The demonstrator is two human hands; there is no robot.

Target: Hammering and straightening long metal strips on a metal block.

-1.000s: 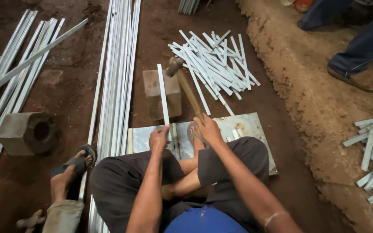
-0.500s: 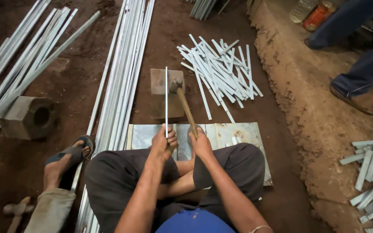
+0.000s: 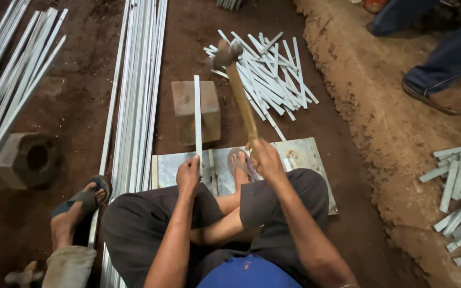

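Left hand (image 3: 189, 172) gripping long pale metal strip (image 3: 198, 120) across rusty square steel block (image 3: 195, 111) at frame centre, right hand (image 3: 265, 159) holding raised wooden-handled hammer (image 3: 236, 85), bare brown earth floor (image 3: 316, 120) free beside block's right edge.

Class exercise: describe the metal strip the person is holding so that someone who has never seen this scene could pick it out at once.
Start at the metal sheet on the dirt floor in front of the seated person. Just beyond it stands a block, and the strip lies across its top, its near end pinched in the left hand. Unlike the heaped short strips and the long bundled rods, it lies alone.
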